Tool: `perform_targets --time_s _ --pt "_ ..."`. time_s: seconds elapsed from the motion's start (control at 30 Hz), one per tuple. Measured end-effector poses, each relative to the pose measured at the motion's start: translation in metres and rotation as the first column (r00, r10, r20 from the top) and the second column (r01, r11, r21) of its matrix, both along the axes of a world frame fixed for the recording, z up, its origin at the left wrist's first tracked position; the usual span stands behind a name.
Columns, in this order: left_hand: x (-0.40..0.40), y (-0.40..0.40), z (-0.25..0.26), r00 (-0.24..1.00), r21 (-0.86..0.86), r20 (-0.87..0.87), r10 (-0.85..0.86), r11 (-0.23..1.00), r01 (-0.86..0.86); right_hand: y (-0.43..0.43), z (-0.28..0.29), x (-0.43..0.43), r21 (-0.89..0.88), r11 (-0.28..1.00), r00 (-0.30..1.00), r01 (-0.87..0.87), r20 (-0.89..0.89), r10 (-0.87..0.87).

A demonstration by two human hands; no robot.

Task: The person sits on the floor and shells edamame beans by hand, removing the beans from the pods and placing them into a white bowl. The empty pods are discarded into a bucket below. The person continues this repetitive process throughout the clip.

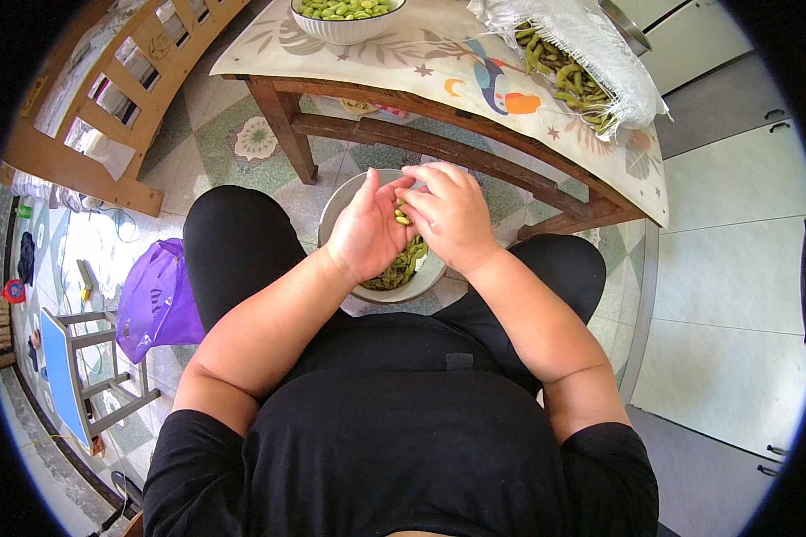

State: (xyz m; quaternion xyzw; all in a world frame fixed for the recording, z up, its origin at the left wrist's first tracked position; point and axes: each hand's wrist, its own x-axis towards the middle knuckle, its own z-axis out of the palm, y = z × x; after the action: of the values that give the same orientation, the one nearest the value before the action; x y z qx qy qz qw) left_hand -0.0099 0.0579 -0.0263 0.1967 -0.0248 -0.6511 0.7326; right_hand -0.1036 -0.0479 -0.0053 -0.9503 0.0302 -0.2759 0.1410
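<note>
My left hand [374, 228] is held palm up, with a few green shelled beans [401, 216] between it and my right hand [451, 221]. The right fingers bend over the left palm and touch it; whether they pinch a pod is hidden. Both hands are above a pale round basin [332, 211] on the floor, which holds green pods or empty hulls [397, 272]. On the table, a white ribbed bowl [349, 28] is full of shelled green beans [336, 9]. At the table's right, unshelled bean pods [564, 77] spill from a white woven sack [581, 40].
A wooden table [436, 144] with a printed cover [403, 64] stands just ahead. To the left are a purple plastic bag [161, 295], a stool with a blue top [64, 369] lying on its side, and a wooden bed frame [87, 174]. Pale cabinets [732, 268] line the right.
</note>
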Motion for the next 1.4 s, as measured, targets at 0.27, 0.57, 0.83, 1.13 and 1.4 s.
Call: perform_targets --time_s 0.27,0.57,0.83,1.13,1.4 --pt "-0.002 -0.001 -0.013 1.0 0.079 -0.019 0.01 0.997 -0.009 -0.001 -0.014 -0.004 0.672 0.739 0.997 0.039 0.027 -0.076" --pt "0.004 0.002 -0.019 0.979 -0.005 0.19 -0.07 0.997 0.072 0.002 -0.007 -0.007 0.988 -0.128 0.995 -0.092 0.098 0.037" --pt "0.004 0.001 -0.004 0.993 0.075 0.114 0.028 0.996 -0.037 -0.007 -0.006 -0.009 0.954 -0.289 0.997 -0.076 0.072 -0.023" --pt "0.007 0.001 -0.008 0.993 0.105 0.063 0.096 0.989 -0.102 -0.003 -0.007 -0.008 0.972 0.223 0.993 -0.073 0.091 -0.073" --pt "0.004 0.004 -0.015 0.999 0.015 0.044 -0.023 1.0 0.022 0.002 0.002 -0.009 0.742 0.667 0.996 -0.059 0.087 -0.008"
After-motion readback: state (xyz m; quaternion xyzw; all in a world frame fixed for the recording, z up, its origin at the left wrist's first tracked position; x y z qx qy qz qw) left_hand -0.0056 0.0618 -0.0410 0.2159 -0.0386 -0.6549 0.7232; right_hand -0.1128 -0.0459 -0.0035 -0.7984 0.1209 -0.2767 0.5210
